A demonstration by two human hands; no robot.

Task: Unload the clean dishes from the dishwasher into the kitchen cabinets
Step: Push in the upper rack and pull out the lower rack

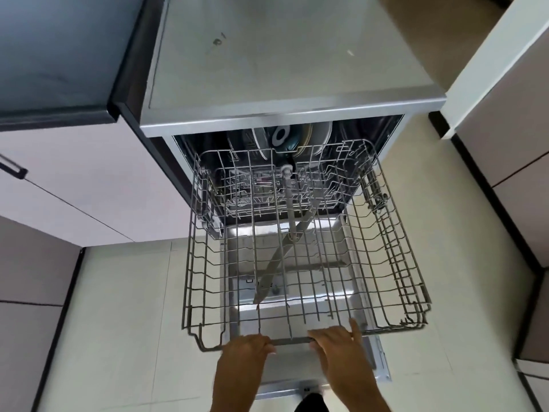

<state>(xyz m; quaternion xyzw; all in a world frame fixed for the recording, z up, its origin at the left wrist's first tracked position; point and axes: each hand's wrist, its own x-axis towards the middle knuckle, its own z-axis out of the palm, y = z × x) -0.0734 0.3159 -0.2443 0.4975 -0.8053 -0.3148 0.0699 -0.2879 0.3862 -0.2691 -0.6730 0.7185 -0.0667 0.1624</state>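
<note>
Head view: a person's two hands grip the front rail of a wire upper rack pulled well out of an open dishwasher at the centre of the frame. The left hand curls over the rail at lower centre; the right hand, just beside it, wraps the same rail with its thumb raised against the wire. The rack is a grey metal grid with upright tines and a scalloped rim, and it looks bare of dishes. Through its mesh show the shiny steel inner face of the lowered door and a long grey spray arm. Deeper inside, at upper centre, several round plates stand on edge in the lower rack, partly in shadow. A smooth, pale steel counter tops the machine. Glossy pale cabinet fronts close in at the left and right edges, leaving strips of light tiled floor free on both sides of the rack.
</note>
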